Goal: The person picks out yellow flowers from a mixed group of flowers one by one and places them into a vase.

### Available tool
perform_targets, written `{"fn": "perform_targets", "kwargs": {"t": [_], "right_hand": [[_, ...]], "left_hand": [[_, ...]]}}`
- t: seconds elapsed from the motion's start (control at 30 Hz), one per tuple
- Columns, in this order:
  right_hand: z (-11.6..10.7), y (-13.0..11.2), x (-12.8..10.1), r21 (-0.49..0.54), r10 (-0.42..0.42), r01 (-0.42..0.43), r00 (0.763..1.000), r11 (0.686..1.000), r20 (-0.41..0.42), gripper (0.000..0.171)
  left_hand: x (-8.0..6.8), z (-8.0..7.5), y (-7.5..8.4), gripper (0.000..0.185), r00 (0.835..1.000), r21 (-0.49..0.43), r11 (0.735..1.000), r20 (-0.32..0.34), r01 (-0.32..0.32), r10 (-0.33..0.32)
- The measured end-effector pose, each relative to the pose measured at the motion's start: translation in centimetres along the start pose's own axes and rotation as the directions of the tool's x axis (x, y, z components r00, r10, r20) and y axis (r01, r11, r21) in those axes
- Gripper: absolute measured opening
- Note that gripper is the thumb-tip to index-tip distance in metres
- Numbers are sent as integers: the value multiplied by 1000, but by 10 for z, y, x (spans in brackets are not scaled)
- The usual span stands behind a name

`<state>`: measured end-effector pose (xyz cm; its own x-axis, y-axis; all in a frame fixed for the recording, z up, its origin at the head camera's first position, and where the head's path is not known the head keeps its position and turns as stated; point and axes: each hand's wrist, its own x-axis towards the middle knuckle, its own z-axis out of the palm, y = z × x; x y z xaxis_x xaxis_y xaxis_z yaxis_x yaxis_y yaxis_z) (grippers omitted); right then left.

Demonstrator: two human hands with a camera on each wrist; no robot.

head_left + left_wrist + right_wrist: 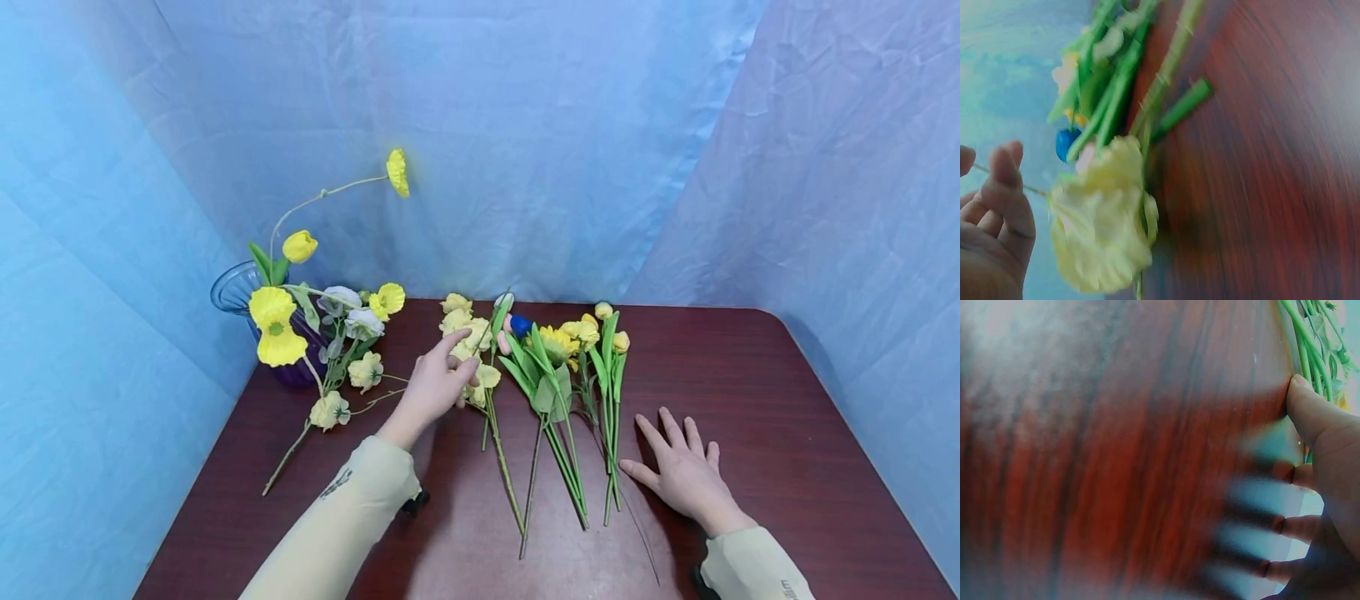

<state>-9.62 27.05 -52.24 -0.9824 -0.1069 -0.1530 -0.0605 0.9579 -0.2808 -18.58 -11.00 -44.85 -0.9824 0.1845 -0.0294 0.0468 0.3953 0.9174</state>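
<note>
The left hand [433,386] reaches over the pale yellow flower stem [480,367] that lies on the dark red table [750,392], and its fingers are loosely bent just above the blossoms, without closing on them. The right hand [686,475] lies flat on the table with fingers spread, just beside the green tulip stems [611,433]. A purple vase [247,308] with yellow flowers stands at the far left corner.
</note>
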Motion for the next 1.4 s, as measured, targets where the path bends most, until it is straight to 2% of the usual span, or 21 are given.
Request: {"fn": "perform_targets", "kwargs": {"t": [0.07, 0.17, 0.27, 0.33, 0.47, 0.6, 0.73, 0.83, 0.93, 1.07, 1.2, 1.33, 1.4], "right_hand": [[0, 0, 0, -3, 0, 0, 1000, 1000, 0, 90], [0, -1, 0, -9, 1, -1, 1000, 1000, 1, 91], [1, -1, 0, -10, 3, -3, 1000, 1000, -1, 91], [1, 0, 0, -6, 3, -3, 1000, 1000, -3, 91], [3, 0, 1, 2, 2, -2, 1000, 1000, -2, 89], [4, 1, 2, 6, -3, 3, 1000, 1000, -1, 88], [4, 0, 2, 11, -4, 4, 1000, 1000, -2, 89], [4, 1, 1, 12, -1, 2, 1000, 1000, -8, 89], [4, 2, 1, 8, 1, -1, 1000, 1000, -13, 89], [6, 4, 2, -3, 4, -4, 1000, 1000, -6, 91], [6, 4, 3, 1, 1, -1, 1000, 1000, -5, 93], [5, 3, 2, 4, -2, 2, 1000, 1000, -2, 92], [5, 3, 2, 3, -3, 3, 1000, 1000, -4, 91]], "left_hand": [[2, 3, 2, 58, 997, -165, 984, 59, 67, -58], [3, 6, 3, 60, 983, -354, 922, 144, 159, -114], [3, 7, 4, 58, 969, -455, 863, 205, 219, -138], [3, 7, 5, 53, 965, -484, 843, 218, 236, -145], [1, 6, 5, 45, 970, -522, 822, 191, 228, -149], [-6, 2, 5, 37, 982, -559, 807, 122, 190, -147], [-14, -5, 8, 25, 983, -594, 785, 67, 176, -170], [-20, -8, 9, 17, 980, -580, 794, 42, 181, -193], [-24, -11, 10, 15, 982, -532, 830, 23, 169, -186], [-32, -15, 11, 28, 989, -454, 882, -13, 125, -147], [-42, -19, 15, 39, 988, -395, 912, -56, 109, -142], [-53, -25, 20, 28, 989, -321, 943, -86, 87, -121], [-58, -28, 24, 21, 991, -260, 964, -98, 61, -89]]}}
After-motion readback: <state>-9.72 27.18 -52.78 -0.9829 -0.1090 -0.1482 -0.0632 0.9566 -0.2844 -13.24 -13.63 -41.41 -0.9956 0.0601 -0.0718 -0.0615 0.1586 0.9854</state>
